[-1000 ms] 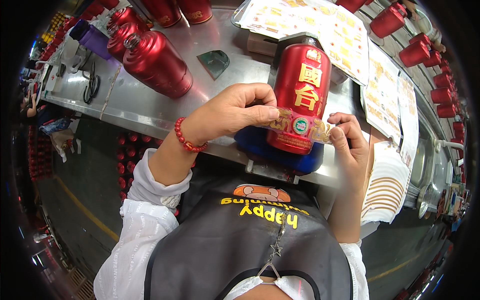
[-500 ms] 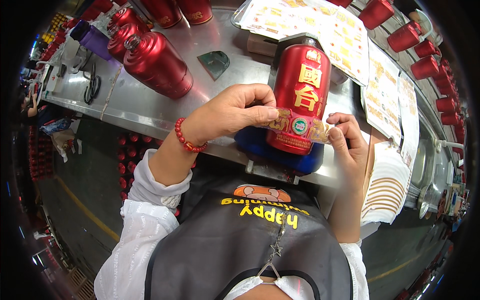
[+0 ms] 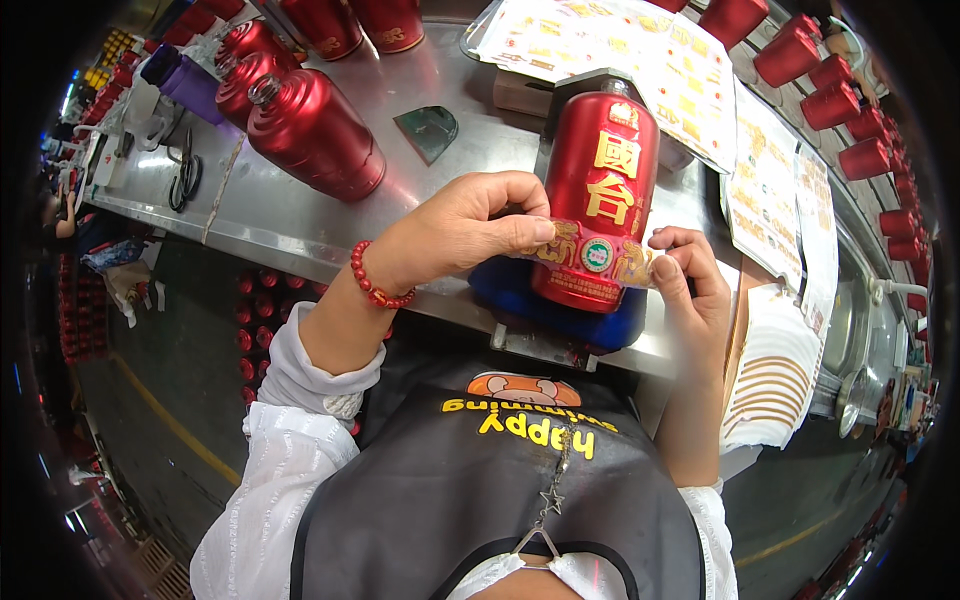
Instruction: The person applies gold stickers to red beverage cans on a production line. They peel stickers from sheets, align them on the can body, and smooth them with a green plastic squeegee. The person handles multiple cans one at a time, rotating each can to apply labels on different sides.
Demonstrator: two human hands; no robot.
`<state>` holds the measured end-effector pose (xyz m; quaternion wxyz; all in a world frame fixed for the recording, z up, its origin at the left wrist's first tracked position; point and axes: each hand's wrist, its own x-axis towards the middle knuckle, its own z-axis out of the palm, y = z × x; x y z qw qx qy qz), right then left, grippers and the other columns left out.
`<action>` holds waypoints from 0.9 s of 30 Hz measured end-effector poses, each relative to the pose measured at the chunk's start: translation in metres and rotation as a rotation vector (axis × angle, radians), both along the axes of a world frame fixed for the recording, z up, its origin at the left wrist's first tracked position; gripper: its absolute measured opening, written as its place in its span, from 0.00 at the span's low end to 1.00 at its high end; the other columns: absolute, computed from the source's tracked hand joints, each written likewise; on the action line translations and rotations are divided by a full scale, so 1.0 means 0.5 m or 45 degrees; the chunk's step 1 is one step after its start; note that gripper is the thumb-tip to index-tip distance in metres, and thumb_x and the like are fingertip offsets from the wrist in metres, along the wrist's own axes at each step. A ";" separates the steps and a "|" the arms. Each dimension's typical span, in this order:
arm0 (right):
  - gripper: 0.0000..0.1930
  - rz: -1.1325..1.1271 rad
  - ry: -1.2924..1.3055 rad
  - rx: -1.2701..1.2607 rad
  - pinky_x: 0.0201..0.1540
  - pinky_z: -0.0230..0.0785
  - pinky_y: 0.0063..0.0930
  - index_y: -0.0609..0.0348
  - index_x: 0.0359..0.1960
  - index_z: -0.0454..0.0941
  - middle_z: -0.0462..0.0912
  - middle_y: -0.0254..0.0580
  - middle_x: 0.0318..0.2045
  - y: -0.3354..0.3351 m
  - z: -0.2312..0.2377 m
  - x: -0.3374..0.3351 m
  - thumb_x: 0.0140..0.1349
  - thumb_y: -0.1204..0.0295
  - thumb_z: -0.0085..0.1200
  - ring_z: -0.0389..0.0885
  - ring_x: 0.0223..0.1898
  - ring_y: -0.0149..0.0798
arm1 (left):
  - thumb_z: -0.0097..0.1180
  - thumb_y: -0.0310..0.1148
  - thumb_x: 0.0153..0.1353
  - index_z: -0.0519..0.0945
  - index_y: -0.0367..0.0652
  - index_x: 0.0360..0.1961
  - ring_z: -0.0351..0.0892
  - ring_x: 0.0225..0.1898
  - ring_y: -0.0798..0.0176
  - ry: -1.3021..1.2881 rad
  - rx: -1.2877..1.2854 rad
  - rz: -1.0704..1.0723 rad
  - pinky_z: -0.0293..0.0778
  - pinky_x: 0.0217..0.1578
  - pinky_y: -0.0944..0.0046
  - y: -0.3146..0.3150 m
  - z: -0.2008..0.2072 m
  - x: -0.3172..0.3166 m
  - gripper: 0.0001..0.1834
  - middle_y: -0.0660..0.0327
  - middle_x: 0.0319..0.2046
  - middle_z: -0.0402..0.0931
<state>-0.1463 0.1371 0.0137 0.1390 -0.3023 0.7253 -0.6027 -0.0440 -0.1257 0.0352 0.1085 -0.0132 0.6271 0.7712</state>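
A red glass bottle (image 3: 598, 160) with raised gold characters lies in a dark holder over a blue base (image 3: 500, 290) at the bench's front edge. Across its lower part stretches a clear decal strip (image 3: 570, 252) with gold patterns and a round green-and-white emblem. My left hand (image 3: 480, 225) pinches the strip's left end between thumb and fingers. At the other end, my right hand (image 3: 690, 275) grips the strip the same way. The strip lies over the bottle's front; whether its middle is stuck down I cannot tell.
Red bottles (image 3: 315, 130) stand at the back left beside a purple bottle (image 3: 180, 80). A green scraper-like piece (image 3: 428, 130) and black scissors (image 3: 185, 170) lie on the metal bench (image 3: 290, 225). Printed decal sheets (image 3: 600, 40) lie behind; red bottles (image 3: 830, 105) line a conveyor at right.
The red bottles on the right-hand conveyor have shifted along. My hands and the strip have barely moved; the strip's right end sits very slightly further left.
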 end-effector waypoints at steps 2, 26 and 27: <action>0.11 0.002 -0.009 0.010 0.45 0.66 0.22 0.65 0.29 0.76 0.78 0.42 0.41 0.000 -0.001 -0.001 0.68 0.72 0.57 0.73 0.41 0.30 | 0.58 0.35 0.69 0.74 0.42 0.34 0.64 0.32 0.79 0.007 -0.010 -0.002 0.63 0.34 0.74 0.001 0.001 -0.001 0.10 0.73 0.29 0.69; 0.25 0.063 0.883 0.322 0.61 0.65 0.43 0.56 0.59 0.80 0.70 0.51 0.59 0.013 -0.012 0.079 0.56 0.71 0.65 0.69 0.59 0.52 | 0.65 0.53 0.61 0.65 0.37 0.56 0.69 0.55 0.52 0.500 -0.707 0.617 0.65 0.58 0.54 0.087 -0.078 0.020 0.36 0.50 0.52 0.69; 0.26 0.044 0.902 0.329 0.61 0.65 0.44 0.55 0.59 0.80 0.70 0.51 0.59 0.014 -0.015 0.079 0.55 0.71 0.66 0.69 0.59 0.52 | 0.66 0.53 0.61 0.64 0.37 0.56 0.69 0.55 0.52 0.491 -0.696 0.613 0.65 0.58 0.54 0.088 -0.077 0.020 0.36 0.50 0.52 0.68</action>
